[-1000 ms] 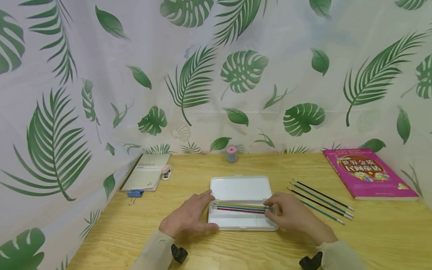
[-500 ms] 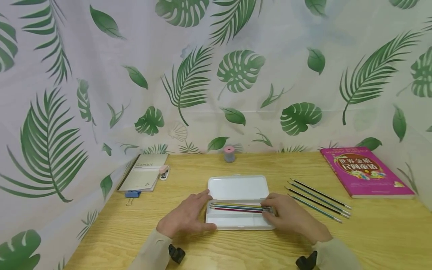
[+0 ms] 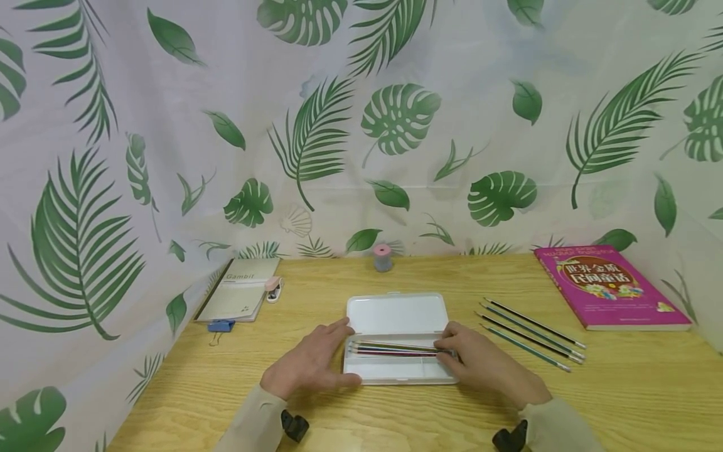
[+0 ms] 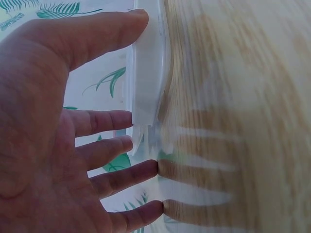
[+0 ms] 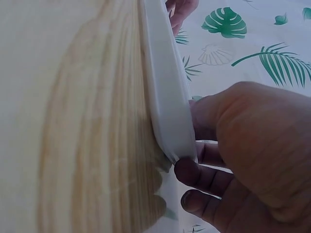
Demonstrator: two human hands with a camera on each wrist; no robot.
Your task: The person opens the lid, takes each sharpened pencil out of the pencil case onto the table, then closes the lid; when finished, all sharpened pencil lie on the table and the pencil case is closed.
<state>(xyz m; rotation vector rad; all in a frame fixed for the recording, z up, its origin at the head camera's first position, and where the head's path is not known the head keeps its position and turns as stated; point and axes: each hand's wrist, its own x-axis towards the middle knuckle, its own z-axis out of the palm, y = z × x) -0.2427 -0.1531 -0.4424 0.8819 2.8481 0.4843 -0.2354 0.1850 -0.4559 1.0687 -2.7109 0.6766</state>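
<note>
- Under both hands I have the wooden worktop point(image 3: 621, 389), hemmed in by a leaf-print curtain point(image 3: 395, 125) at the back and on both sides.
- Far out past my right hand lies a magenta book point(image 3: 610, 289), flat on the worktop and well apart from the work.
- Out beyond my left hand sits a pale notebook point(image 3: 240, 296), with a small pink-and-white item and a blue binder clip point(image 3: 220, 326) just beside it.
- Between my hands is the white pencil case point(image 3: 395, 314), open, lid laid back flat away from me and tray nearest me.
- My left hand point(image 3: 310, 364) is relaxed, fingers straight, thumb and fingertips touching the case's left end; the left wrist view shows no grip, only contact.
- My right hand point(image 3: 480, 364) is at the case's right end, fingers curled there. I judge it pinches the pencil ends, though the pinch itself is hidden.
- A few coloured pencils point(image 3: 392, 347) already lie lengthwise in the tray's far compartment; the near compartment shows nothing.
- Four loose pencils point(image 3: 531, 334) lie side by side just beyond my right hand, so I judge the packing roughly half done.
- Straight ahead of the case, near the curtain, stands a small pink-topped pot point(image 3: 382, 258); nothing blocks the loose pencils.
</note>
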